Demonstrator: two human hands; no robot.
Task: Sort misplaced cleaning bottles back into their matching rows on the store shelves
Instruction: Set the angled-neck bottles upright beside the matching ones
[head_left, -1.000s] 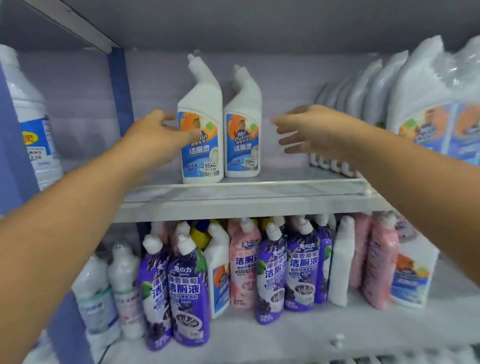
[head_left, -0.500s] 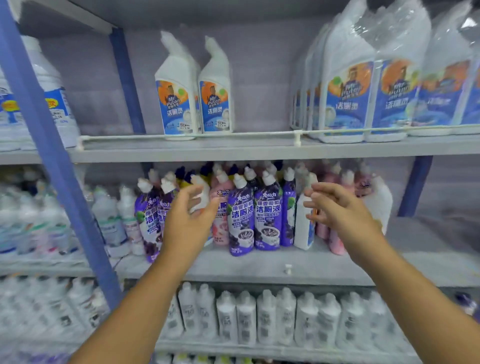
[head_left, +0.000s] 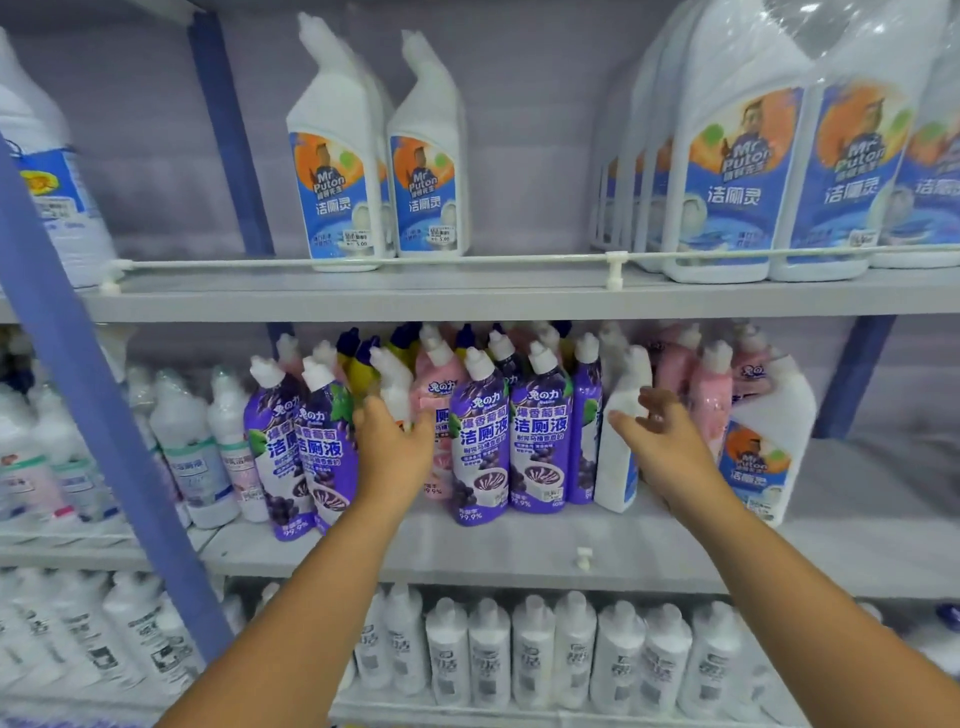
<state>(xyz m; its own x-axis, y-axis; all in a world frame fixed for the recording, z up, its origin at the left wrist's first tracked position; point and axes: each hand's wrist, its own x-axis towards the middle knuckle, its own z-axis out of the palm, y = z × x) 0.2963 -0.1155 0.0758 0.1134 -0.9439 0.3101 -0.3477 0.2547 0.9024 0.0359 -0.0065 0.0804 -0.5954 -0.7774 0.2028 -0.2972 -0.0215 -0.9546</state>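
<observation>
Grey store shelves (head_left: 467, 299) on blue uprights, three tiers packed w/ cleaning bottles. On the middle tier I see my left hand (head_left: 392, 447) gripping a white angled-neck bottle (head_left: 393, 382), upright, spout tilting up-left, among purple bottles (head_left: 480, 441). My right hand (head_left: 670, 447), fingers relaxed, touches another white bottle (head_left: 618, 457), upright, just beside pink bottles (head_left: 709, 395).
</observation>
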